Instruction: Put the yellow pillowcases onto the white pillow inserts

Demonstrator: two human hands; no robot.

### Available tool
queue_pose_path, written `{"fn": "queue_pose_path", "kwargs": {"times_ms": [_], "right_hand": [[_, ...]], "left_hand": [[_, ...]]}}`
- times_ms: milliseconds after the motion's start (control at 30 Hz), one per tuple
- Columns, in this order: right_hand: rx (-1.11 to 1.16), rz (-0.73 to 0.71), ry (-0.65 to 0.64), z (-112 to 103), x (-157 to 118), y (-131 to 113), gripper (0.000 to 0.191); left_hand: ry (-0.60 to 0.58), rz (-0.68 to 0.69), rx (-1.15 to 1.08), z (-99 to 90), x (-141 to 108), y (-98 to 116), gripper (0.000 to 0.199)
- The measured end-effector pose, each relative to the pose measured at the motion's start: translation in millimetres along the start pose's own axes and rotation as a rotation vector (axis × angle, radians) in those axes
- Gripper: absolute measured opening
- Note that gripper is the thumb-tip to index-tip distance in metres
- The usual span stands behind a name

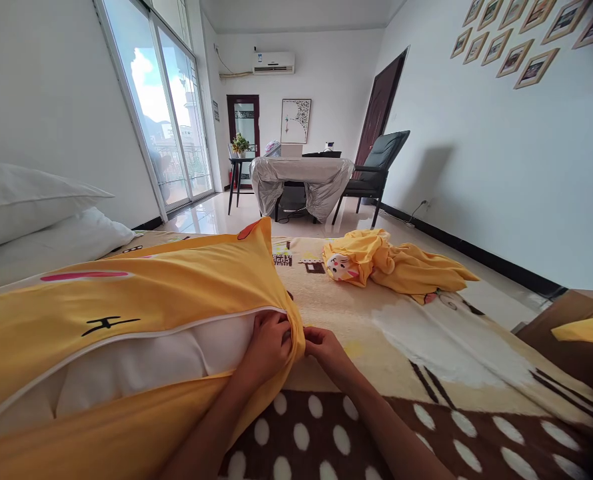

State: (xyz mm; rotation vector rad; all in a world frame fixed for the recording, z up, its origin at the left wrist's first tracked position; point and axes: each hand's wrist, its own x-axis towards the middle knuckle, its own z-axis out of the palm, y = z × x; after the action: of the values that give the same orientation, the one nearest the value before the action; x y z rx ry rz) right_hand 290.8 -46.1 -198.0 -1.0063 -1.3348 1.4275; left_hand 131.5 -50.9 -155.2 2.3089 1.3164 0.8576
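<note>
A yellow cover gapes over a white pillow, lower left. The right hand pinches the cover's end; I can't tell what the left hand grips. Uneven tugging could bunch the cover.

A bed fills the lower frame, spread with a cream blanket whose brown border with white ovals runs along the bottom. On it lie a yellow pillow cover at lower left, gaping over white filling, a crumpled yellow cloth right of centre, and stacked white pillows at the left edge.
</note>
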Motion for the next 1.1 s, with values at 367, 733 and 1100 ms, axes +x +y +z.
{"fn": "queue_pose_path", "kwargs": {"times_ms": [367,733,1100], "right_hand": [[-0.006,-0.004,0.036,5.4,-4.4,-6.3,0.015],[-0.299,-0.033,0.386,-17.4,16.4,22.3,0.016],[-0.170,0.115,0.130,-13.7,11.5,12.8,0.032]], "left_hand": [[0.153,-0.057,0.029,0.1,3.3,-1.8,0.014],[-0.155,-0.132,-0.712,-30.0,0.1,5.3,0.039],[0.228,-0.246,-0.974,-52.0,-1.8,12.5,0.040]]}}
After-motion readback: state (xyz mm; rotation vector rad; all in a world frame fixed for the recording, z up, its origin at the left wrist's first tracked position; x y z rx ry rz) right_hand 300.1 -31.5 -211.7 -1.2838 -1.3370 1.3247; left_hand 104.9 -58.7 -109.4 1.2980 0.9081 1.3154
